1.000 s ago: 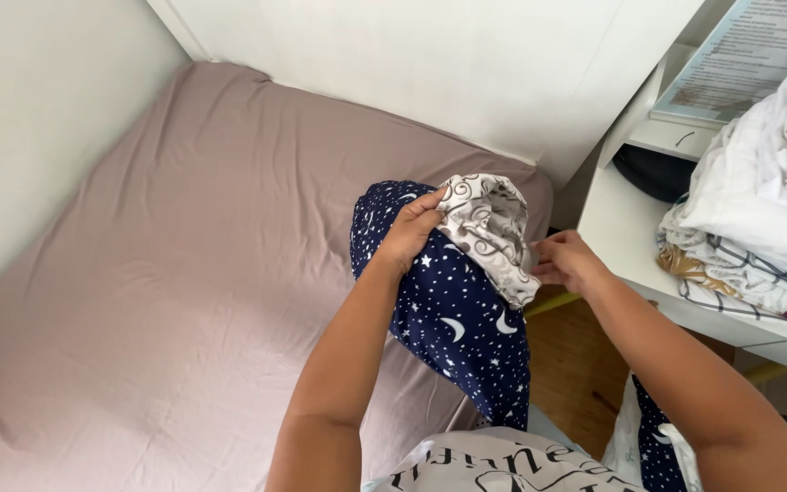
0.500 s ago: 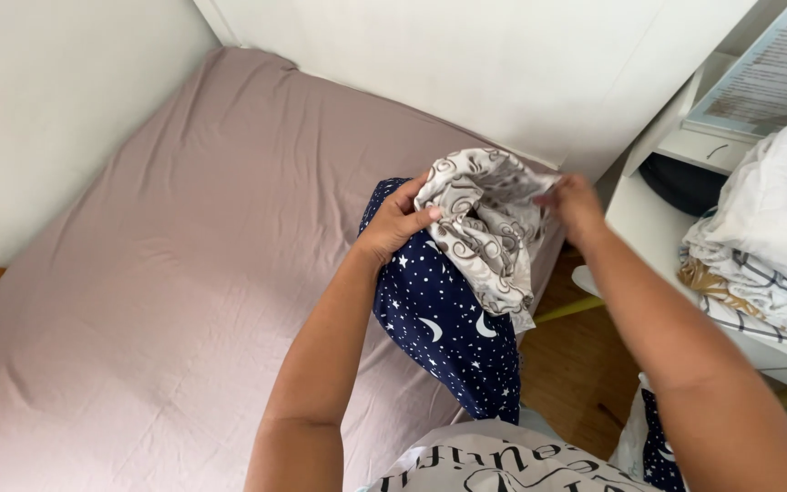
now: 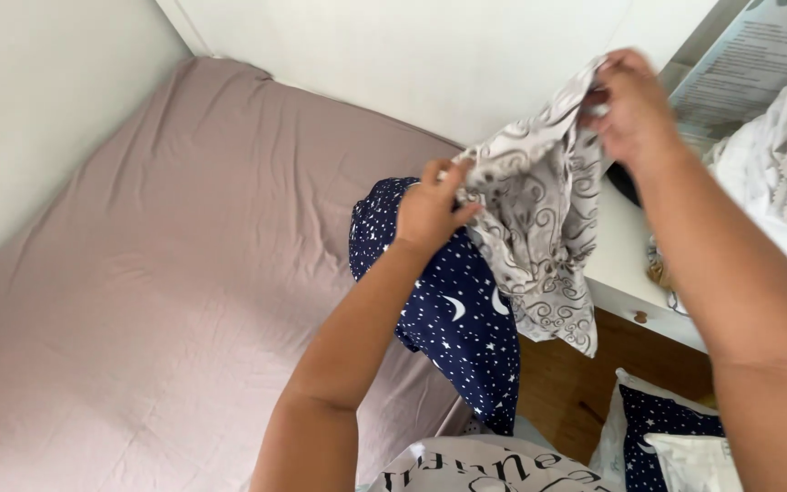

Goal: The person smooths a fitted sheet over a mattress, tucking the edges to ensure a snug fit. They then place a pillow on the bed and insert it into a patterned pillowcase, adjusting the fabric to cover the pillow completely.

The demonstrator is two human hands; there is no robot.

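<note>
Our left hand [image 3: 430, 211] was closed on the near edge of a grey swirl-patterned cloth [image 3: 539, 241], fingers curled over the top and thumb pinched against it. The same hand seemed also to pin a dark blue cloth with moons and stars [image 3: 453, 314] beneath, though we could not tell how much of that one it truly gripped. Our right hand [image 3: 626, 109] was shut too, bunched around the far upper corner of the grey cloth and raised higher than the left — so the fabric hung slanted between the two, stretched along its top edge and falling loose below. Held that way, its weight dropped free of the blue cloth, which drooped from the left hand toward the floor.

Behind the blue cloth lay the bed [image 3: 138, 301], its dusty-pink sheet smooth but for faint creases, filling the left side of the view against pale walls. To the right stood a white table [image 3: 626, 273] just beside the bed's corner, stacked with pale folded laundry [image 3: 776, 182] and a printed sheet [image 3: 758, 55]. Lower right — more blue star-print fabric [image 3: 662, 428] rested near the wooden floor [image 3: 594, 383].
</note>
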